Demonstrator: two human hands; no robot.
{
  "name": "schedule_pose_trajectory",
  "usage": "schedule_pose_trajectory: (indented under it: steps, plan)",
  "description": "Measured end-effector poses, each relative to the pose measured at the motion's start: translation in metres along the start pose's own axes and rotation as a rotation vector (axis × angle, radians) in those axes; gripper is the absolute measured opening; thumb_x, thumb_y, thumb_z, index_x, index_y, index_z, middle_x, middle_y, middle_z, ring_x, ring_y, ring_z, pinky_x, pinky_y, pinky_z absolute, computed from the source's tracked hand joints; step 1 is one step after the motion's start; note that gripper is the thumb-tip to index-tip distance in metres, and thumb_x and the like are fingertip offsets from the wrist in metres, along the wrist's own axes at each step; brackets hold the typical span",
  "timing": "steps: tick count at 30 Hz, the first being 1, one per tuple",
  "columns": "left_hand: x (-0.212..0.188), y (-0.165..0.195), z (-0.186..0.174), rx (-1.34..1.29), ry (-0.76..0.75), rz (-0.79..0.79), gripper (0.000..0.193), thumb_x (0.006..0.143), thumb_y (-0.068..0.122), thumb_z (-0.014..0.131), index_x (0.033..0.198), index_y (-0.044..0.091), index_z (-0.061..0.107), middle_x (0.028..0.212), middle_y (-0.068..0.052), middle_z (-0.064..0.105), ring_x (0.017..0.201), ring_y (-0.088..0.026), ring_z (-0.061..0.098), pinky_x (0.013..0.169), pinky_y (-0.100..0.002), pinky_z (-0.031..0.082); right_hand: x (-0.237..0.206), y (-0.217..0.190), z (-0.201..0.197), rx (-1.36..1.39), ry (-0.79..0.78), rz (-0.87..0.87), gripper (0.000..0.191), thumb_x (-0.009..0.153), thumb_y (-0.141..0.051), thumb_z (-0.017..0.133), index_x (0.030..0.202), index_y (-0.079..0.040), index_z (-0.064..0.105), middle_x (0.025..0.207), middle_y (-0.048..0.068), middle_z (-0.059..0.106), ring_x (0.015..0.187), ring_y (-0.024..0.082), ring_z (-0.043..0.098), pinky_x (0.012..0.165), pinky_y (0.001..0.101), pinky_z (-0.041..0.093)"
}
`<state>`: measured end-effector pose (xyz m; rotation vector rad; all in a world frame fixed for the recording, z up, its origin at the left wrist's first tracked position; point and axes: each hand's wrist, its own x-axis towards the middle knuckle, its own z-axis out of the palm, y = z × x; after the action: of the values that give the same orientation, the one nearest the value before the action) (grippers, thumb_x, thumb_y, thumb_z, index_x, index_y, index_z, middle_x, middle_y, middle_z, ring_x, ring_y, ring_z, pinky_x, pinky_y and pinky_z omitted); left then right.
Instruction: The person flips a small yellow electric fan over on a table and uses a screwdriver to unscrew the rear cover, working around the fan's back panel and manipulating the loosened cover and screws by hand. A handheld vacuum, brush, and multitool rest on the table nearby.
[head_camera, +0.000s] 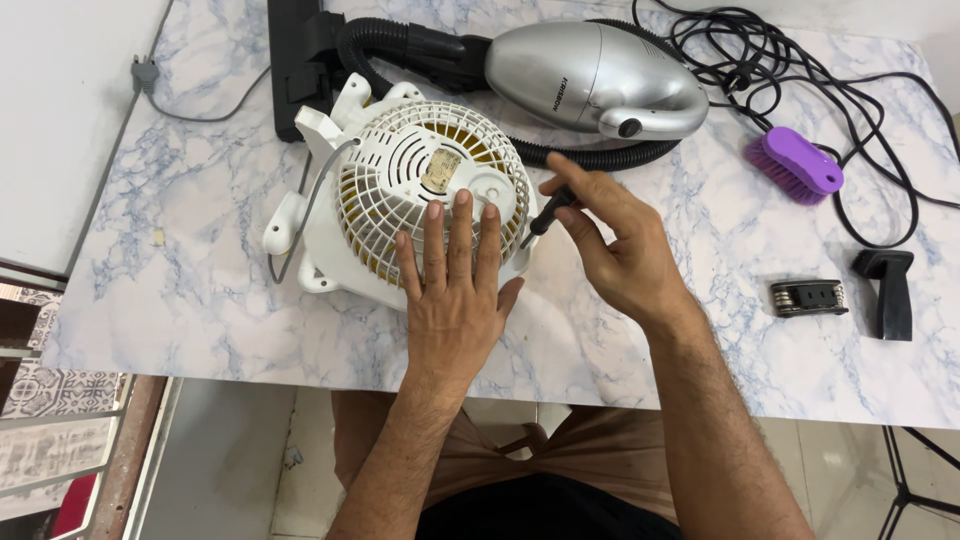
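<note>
Fingers of the right hand (615, 250) pinch a screwdriver (545, 215), its tip angled down-left at the fan grille (420, 185) rim, where the left hand (455, 290) presses flat.

A table (200, 300) with a white top veined in blue-grey marble pattern is seen from above, lit evenly by soft light. To the left of the table, a plain white surface (60, 120) is seen. Below the table's near edge, a pale tiled floor (230, 470) is visible. At the table's lower left, patterned tiles (40, 385) and white bars (60, 420) are found.
</note>
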<state>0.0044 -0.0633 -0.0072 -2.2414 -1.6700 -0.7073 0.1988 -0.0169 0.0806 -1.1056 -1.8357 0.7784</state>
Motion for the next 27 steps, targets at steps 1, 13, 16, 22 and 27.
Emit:
schedule_pose_trajectory:
  steps: [1,13,16,22,27]
  plan:
    - [0.001,0.0,0.0,-0.001,0.005,0.001,0.099,0.097,0.058,0.074,0.168,0.01,0.023,0.173,-0.018,0.009,0.161,-0.035,0.001,0.13,-0.064,0.003,0.0,-0.001,-0.001,0.034,0.005,0.008,0.046,0.097,-0.004,0.062,0.141,-0.016,0.056,0.124,0.002,0.069,0.116,0.014,0.066,0.099,0.0264,0.056]
    - [0.001,0.0,0.002,0.006,0.007,-0.002,0.098,0.099,0.058,0.072,0.168,0.01,0.022,0.173,-0.018,0.009,0.161,-0.035,0.0,0.13,-0.065,0.002,-0.001,0.004,0.001,-0.021,-0.014,-0.097,0.043,0.103,-0.005,0.064,0.144,-0.016,0.06,0.128,0.004,0.069,0.119,0.017,0.068,0.098,0.0298,0.06]
    - [0.001,0.0,0.001,0.006,0.012,-0.001,0.098,0.1,0.058,0.072,0.169,0.01,0.021,0.174,-0.017,0.008,0.161,-0.034,0.0,0.131,-0.064,0.003,-0.002,0.002,0.003,-0.133,0.017,-0.213,0.045,0.099,-0.004,0.073,0.141,-0.012,0.062,0.13,0.013,0.064,0.121,0.023,0.063,0.097,0.0321,0.058]
    - [0.002,-0.001,0.001,0.012,-0.018,0.0,0.098,0.099,0.057,0.072,0.168,0.009,0.021,0.174,-0.018,0.008,0.161,-0.035,0.001,0.129,-0.064,0.002,-0.001,-0.006,0.0,-0.027,-0.015,-0.118,0.044,0.104,-0.002,0.061,0.146,-0.013,0.059,0.13,0.009,0.068,0.12,0.018,0.067,0.1,0.0303,0.058]
    - [0.002,-0.001,0.0,0.006,0.002,0.004,0.097,0.099,0.057,0.071,0.168,0.009,0.022,0.174,-0.018,0.009,0.161,-0.035,0.002,0.13,-0.064,0.003,0.003,-0.008,0.0,-0.14,-0.004,-0.18,0.047,0.092,-0.002,0.073,0.137,-0.011,0.064,0.124,0.013,0.066,0.116,0.024,0.064,0.096,0.0337,0.056]
